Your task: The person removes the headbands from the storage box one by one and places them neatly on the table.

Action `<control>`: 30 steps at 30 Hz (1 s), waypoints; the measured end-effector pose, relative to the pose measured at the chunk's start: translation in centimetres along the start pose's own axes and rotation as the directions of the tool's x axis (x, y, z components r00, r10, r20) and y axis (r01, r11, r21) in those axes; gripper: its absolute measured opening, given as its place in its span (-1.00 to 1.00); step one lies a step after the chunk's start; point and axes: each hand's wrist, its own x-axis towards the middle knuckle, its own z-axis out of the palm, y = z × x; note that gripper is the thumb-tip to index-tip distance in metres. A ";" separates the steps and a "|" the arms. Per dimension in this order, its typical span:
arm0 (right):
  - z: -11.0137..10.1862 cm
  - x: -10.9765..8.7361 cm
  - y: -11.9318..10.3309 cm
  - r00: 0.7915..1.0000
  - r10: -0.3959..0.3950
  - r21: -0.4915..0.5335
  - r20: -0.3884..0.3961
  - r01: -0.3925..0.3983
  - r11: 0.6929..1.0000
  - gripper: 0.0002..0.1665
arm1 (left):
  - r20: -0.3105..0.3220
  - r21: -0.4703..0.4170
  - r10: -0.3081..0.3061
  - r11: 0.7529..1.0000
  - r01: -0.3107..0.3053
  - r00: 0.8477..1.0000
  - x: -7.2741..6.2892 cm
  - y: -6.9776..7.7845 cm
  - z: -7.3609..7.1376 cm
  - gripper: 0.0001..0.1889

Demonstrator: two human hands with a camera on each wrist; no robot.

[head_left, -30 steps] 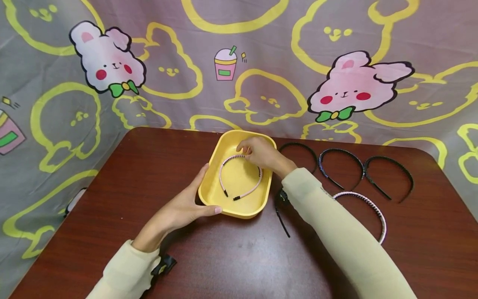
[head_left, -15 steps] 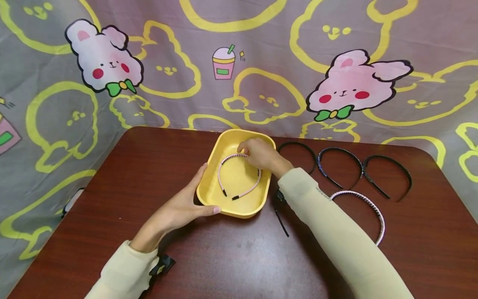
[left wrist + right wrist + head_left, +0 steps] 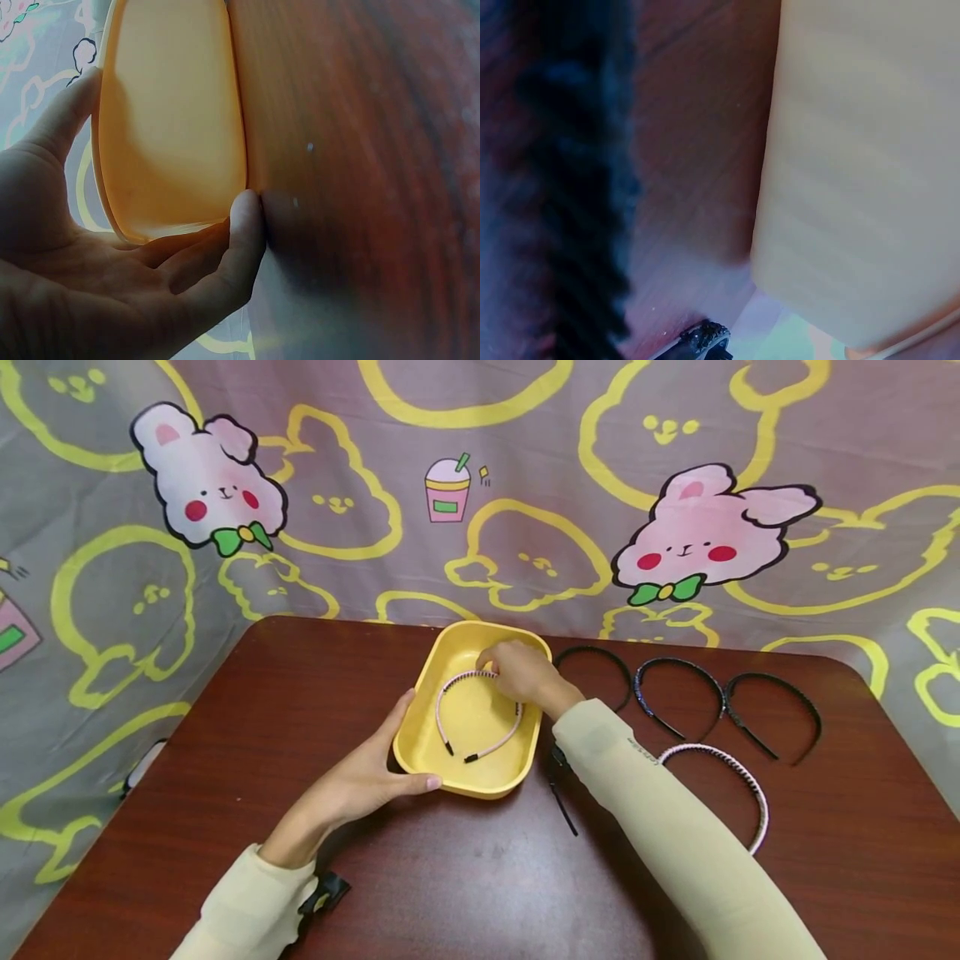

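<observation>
In the head view a yellow box (image 3: 487, 789) stands at the middle of the table. My left hand (image 3: 360, 781) grips its near left corner; the left wrist view shows the thumb and fingers around the box wall (image 3: 172, 97). Inside lies a pale pink headband (image 3: 495, 748) with dark teeth and black tips. My right hand (image 3: 517, 672) reaches over the box's right side, its curled fingers at the headband's top, pinching it as far as I can see. The fingertips are partly hidden. The right wrist view shows mostly the box's outer wall (image 3: 862, 172).
Right of the box lie dark headbands: a black one (image 3: 628, 681), a blue-black one (image 3: 658, 718) and another black one (image 3: 816, 710). A white headband (image 3: 763, 802) lies nearer, partly under my right sleeve. A dark headband end (image 3: 564, 810) shows beside the sleeve. A patterned curtain (image 3: 525, 460) hangs behind.
Both hands, the box and the headband keep nearly the same places. The right fingers look slightly more curled than a second ago. The view has shifted a little.
</observation>
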 end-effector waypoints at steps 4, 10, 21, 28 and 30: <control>0.0 0.0 -0.1 1.000 -0.002 -0.008 -0.001 0.002 1.000 -0.56 | -0.002 -0.003 -0.001 1.000 0.001 1.000 0.0 -0.1 0.0 0.30; 0.0 -0.1 -0.2 1.000 -0.012 -0.013 -0.017 0.012 1.000 -0.59 | -0.002 -0.008 0.007 1.000 -0.007 1.000 0.0 -0.2 0.0 0.30; 0.1 -0.3 -0.3 0.998 -0.030 -0.024 -0.062 0.029 0.999 -0.53 | -0.002 -0.021 0.008 1.000 -0.008 1.000 -0.1 -0.1 0.1 0.30; 0.1 -0.5 -0.2 0.996 -0.039 -0.012 -0.083 0.038 0.999 -0.47 | -0.001 -0.024 0.015 1.000 -0.015 1.000 0.0 -0.3 0.1 0.30; 0.1 -0.5 -0.2 0.995 -0.037 -0.009 -0.088 0.036 0.999 -0.46 | 0.000 -0.029 0.016 0.999 -0.016 1.000 0.0 -0.3 0.1 0.30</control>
